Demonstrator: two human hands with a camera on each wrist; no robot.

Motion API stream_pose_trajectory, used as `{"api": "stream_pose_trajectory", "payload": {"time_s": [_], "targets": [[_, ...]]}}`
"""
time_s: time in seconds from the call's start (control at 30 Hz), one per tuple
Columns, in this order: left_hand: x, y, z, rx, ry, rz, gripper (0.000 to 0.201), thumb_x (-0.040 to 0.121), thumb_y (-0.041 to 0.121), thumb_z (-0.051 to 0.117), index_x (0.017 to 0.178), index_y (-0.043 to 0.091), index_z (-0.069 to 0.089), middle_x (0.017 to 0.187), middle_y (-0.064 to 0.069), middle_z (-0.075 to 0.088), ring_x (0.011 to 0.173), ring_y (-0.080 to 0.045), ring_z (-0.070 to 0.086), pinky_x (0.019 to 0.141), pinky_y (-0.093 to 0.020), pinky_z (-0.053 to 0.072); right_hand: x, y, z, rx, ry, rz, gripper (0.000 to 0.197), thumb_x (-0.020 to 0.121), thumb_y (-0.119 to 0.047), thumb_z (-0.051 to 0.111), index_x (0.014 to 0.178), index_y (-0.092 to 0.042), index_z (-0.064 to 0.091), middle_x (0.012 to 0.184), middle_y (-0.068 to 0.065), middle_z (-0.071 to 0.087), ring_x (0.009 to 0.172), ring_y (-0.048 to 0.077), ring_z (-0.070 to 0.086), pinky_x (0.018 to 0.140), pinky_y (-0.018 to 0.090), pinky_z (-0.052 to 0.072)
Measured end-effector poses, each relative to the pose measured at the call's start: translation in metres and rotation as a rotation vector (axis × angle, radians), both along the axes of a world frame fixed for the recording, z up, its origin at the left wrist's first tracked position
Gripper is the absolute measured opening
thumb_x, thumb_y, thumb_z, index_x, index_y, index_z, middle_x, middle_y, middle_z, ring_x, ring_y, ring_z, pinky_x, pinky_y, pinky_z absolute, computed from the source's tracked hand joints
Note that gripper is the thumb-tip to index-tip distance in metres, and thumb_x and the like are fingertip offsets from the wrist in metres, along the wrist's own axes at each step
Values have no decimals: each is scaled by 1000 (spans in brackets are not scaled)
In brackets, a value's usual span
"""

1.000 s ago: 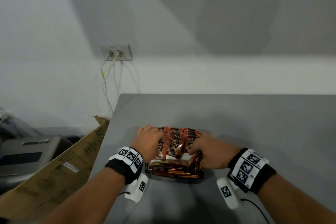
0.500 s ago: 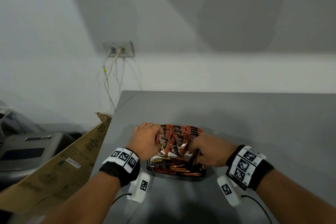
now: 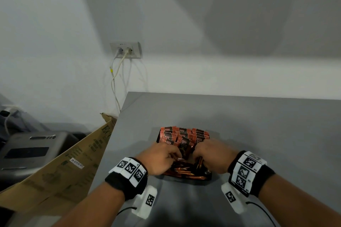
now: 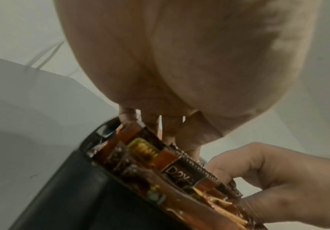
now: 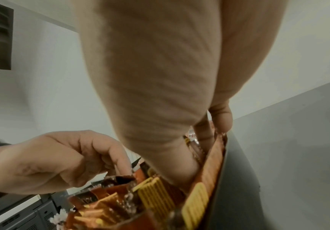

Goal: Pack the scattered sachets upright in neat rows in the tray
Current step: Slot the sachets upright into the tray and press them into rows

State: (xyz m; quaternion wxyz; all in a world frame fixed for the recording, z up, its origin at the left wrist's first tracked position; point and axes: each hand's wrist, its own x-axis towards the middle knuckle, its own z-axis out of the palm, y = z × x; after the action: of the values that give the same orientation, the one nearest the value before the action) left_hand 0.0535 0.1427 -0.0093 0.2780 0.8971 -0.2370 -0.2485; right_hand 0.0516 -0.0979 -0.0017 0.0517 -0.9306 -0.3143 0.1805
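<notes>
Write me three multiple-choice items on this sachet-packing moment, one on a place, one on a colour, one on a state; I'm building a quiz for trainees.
1. Where is the tray?
A. on the grey table
B. on the cardboard box
C. on the floor

2. What colour are the tops of the sachets standing at the far side?
A. blue
B. orange-red
C. white

3. How do the sachets at the near edge of the tray lie?
A. upright in rows
B. flat and jumbled
C. stacked outside the tray

Answers:
1 A, the head view shows the black tray on the grey table top, with the cardboard box off to its left.
2 B, orange-red bands run across their tops.
3 B, the near sachets lie flat below the left hand and right hand, whose fingers are among the sachets.
</notes>
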Motion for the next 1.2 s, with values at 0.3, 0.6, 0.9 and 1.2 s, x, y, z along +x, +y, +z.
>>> {"api": "stream_pose_trajectory", "payload": {"time_s": [0.3,0.6,0.9,1.2], "targets": [[1,-4,3,48,68,-13,39,88,19,42,112,31,70,107,7,68,96,-12,61,89,-32,52,-3,-16,7,143,52,-52,35,85,-7,53,108,-25,72,112,-9,65,108,10,58,96,32,48],[0,-17,7,166,104,-135,70,73,64,70,133,32,50,122,11,61,105,-12,61,94,-38,54,-17,-41,4,480,122,-242,23,92,-13,67,108,-28,70,107,-21,63,102,-9,55,83,7,41],[-7,-20,-9,318,-99,-244,79,72,58,76,138,28,45,128,9,52,113,-14,54,93,-40,53,-32,-42,-14,659,89,-386,20,96,-17,63,113,-29,65,109,-18,64,104,-2,58,86,12,47],[-8,-17,-12,228,-123,-202,67,73,56,74,130,31,51,118,9,62,102,-12,60,87,-36,56,-36,-43,-18,691,71,-421,21,97,-17,62,112,-32,64,110,-18,63,104,-3,57,83,10,46]]}}
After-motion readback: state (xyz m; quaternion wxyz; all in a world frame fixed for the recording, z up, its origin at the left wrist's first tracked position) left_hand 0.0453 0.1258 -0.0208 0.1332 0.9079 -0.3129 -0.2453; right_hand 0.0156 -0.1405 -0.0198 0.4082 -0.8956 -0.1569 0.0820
